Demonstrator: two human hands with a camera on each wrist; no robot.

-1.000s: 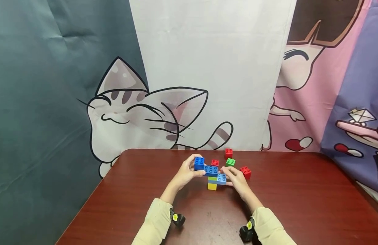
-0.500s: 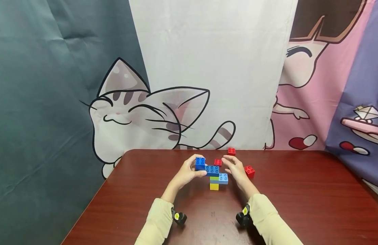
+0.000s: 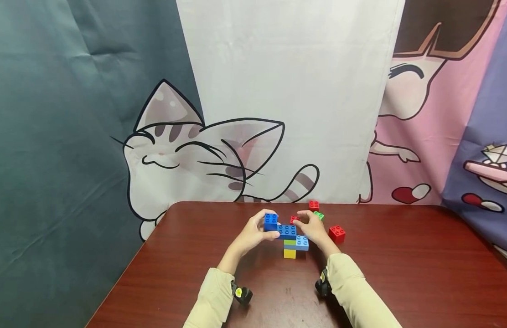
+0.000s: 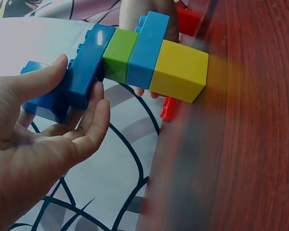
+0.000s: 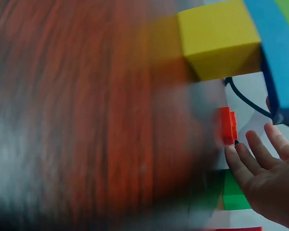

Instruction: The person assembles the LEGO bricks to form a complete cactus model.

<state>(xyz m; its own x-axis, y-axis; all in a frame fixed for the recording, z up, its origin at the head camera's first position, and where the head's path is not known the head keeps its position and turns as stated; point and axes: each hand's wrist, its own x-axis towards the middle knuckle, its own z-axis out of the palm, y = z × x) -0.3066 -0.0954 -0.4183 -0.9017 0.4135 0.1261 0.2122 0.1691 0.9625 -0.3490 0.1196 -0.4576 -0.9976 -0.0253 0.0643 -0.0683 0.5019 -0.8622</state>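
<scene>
My left hand (image 3: pixel 251 236) grips the dark blue end of a joined brick build, thumb on one side and fingers on the other. From the dark blue bricks (image 3: pixel 287 232), the build steps down through a green brick (image 4: pixel 120 55) and a light blue brick (image 3: pixel 302 242) to a yellow brick (image 3: pixel 289 253) at the bottom. Behind the build my right hand (image 3: pixel 316 230) reaches toward a small red brick (image 3: pixel 293 219). In the right wrist view that hand (image 5: pixel 269 180) has its fingers spread, tips beside the red brick (image 5: pixel 226 126), with nothing held.
A green brick (image 3: pixel 318 216) lies partly hidden behind my right hand. One red brick (image 3: pixel 313 205) is at the back edge of the brown table (image 3: pixel 196 273), another (image 3: pixel 337 234) right of my right hand. Printed cloth (image 3: pixel 339 91) hangs behind the table.
My right hand has left the light blue brick's side and moved back and left to the small red brick. The left hand keeps its grip on the build.
</scene>
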